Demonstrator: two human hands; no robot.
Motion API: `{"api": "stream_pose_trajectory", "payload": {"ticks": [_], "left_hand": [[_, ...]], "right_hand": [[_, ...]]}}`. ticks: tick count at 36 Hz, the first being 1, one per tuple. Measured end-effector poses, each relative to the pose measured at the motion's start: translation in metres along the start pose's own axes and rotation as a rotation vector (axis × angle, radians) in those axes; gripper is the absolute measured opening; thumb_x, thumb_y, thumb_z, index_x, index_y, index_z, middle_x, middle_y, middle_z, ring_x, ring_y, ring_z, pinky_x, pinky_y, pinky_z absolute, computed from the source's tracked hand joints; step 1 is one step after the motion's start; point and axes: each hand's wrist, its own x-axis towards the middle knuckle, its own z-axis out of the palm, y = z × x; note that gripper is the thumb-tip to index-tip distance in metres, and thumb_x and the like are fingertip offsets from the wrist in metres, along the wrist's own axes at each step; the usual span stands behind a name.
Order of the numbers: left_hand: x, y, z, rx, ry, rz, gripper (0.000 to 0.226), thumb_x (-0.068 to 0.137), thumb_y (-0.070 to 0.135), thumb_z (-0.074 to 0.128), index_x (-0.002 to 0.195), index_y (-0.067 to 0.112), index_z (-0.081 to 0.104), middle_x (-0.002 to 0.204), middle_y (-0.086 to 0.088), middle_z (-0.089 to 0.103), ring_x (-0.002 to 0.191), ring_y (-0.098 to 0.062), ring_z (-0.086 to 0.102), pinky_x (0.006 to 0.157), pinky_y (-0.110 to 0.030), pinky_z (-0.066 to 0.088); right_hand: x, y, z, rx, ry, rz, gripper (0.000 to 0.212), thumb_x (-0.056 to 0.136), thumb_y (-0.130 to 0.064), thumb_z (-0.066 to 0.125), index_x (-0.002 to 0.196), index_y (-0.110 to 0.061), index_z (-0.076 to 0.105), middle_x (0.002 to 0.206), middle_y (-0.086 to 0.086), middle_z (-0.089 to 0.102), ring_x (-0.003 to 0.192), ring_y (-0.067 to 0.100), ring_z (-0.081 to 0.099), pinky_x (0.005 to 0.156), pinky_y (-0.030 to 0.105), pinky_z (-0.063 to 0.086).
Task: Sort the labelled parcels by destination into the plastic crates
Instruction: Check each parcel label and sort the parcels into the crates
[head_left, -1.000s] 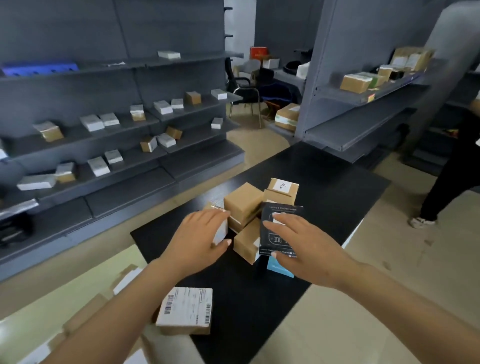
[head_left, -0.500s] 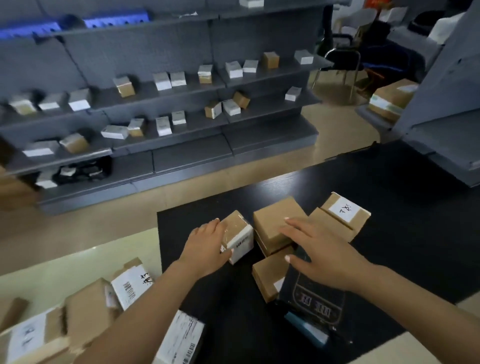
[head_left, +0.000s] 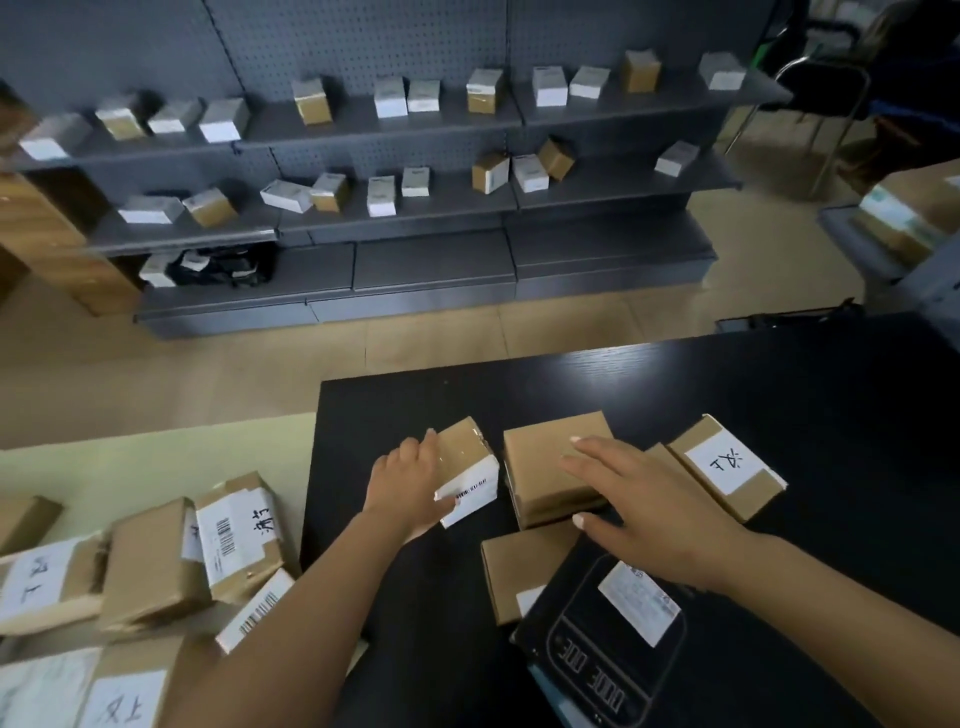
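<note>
Several cardboard parcels lie on a black table. My left hand grips a small brown parcel with a white barcode label, fingers over its top and thumb on its near side. My right hand lies with straight fingers over a plain brown parcel in the middle. To its right sits a parcel with a handwritten white label. Another brown parcel lies nearer me, beside a black box with a white sticker under my right wrist.
A heap of labelled cardboard parcels lies at the lower left on a pale surface. Grey shelving with many small boxes runs along the back across a strip of floor. A chair stands at the far right.
The view has swung left and down. My left hand has closed round the small barcode parcel. My right hand has slid from the black box onto the plain brown parcel.
</note>
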Motion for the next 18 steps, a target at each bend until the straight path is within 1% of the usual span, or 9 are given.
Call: {"api": "stream_pose_trajectory", "payload": {"ticks": [2,4,8,9,11,14,16,18], "left_hand": [[-0.005,-0.001,-0.003,-0.001,0.040,0.018,0.098,0.082,0.056,0.065,0.152,0.020,0.008,0.150,-0.004,0.032,0.135,-0.023,0.036,0.113,-0.040,0.027],[-0.011,-0.004,-0.010,-0.013,0.079,0.048,0.102,0.081,0.058,0.066,0.153,0.021,0.005,0.151,-0.002,0.030,0.137,-0.022,0.034,0.115,-0.039,0.025],[-0.036,-0.014,-0.034,-0.026,0.157,0.165,0.106,0.080,0.058,0.067,0.153,0.022,-0.002,0.154,0.002,0.024,0.139,-0.018,0.027,0.117,-0.035,0.017],[-0.044,-0.017,-0.041,-0.022,0.177,0.198,0.106,0.081,0.057,0.067,0.153,0.023,-0.003,0.154,0.002,0.023,0.140,-0.017,0.025,0.118,-0.034,0.014],[-0.063,-0.024,-0.055,-0.023,0.221,0.252,0.106,0.082,0.055,0.066,0.153,0.024,-0.005,0.156,0.003,0.020,0.142,-0.016,0.022,0.118,-0.032,0.011],[-0.089,-0.036,-0.072,-0.048,0.310,0.330,0.112,0.080,0.053,0.069,0.152,0.025,-0.012,0.155,0.004,0.023,0.140,-0.014,0.023,0.115,-0.026,0.011],[-0.107,-0.045,-0.081,-0.074,0.352,0.397,0.117,0.078,0.051,0.072,0.149,0.025,-0.018,0.153,0.004,0.027,0.139,-0.014,0.025,0.111,-0.021,0.011],[-0.122,-0.054,-0.089,-0.088,0.385,0.469,0.119,0.077,0.050,0.073,0.147,0.026,-0.020,0.152,0.003,0.029,0.137,-0.011,0.024,0.108,-0.017,0.008]], "right_hand": [[0.003,-0.003,-0.003,-0.016,-0.007,-0.014,0.062,0.098,-0.046,0.044,0.152,-0.035,0.016,0.160,-0.013,0.009,0.145,0.006,0.011,0.118,0.029,0.022],[0.006,-0.009,-0.007,-0.031,0.003,-0.027,0.063,0.098,-0.046,0.044,0.152,-0.035,0.014,0.160,-0.013,0.007,0.145,0.006,0.010,0.117,0.028,0.019],[0.012,-0.035,-0.015,-0.046,0.012,-0.062,0.066,0.099,-0.042,0.046,0.153,-0.034,0.010,0.160,-0.015,0.005,0.145,0.005,0.006,0.111,0.020,0.008],[0.014,-0.044,-0.016,-0.046,0.009,-0.071,0.067,0.099,-0.041,0.047,0.153,-0.034,0.009,0.160,-0.014,0.005,0.146,0.005,0.005,0.111,0.020,0.007],[0.021,-0.062,-0.014,-0.058,0.015,-0.091,0.071,0.097,-0.042,0.049,0.153,-0.033,0.007,0.161,-0.012,0.004,0.147,0.008,0.004,0.116,0.025,0.011],[0.033,-0.088,-0.007,-0.046,0.048,-0.107,0.083,0.092,-0.047,0.057,0.154,-0.032,0.003,0.162,-0.010,-0.001,0.148,0.010,0.003,0.119,0.031,0.015],[0.039,-0.107,-0.003,-0.050,0.063,-0.132,0.093,0.088,-0.050,0.061,0.153,-0.032,-0.003,0.161,-0.011,-0.008,0.148,0.010,-0.001,0.119,0.032,0.014],[0.042,-0.127,-0.001,-0.062,0.064,-0.148,0.101,0.085,-0.052,0.064,0.153,-0.031,-0.008,0.161,-0.011,-0.013,0.148,0.010,-0.007,0.120,0.034,0.010]]}}
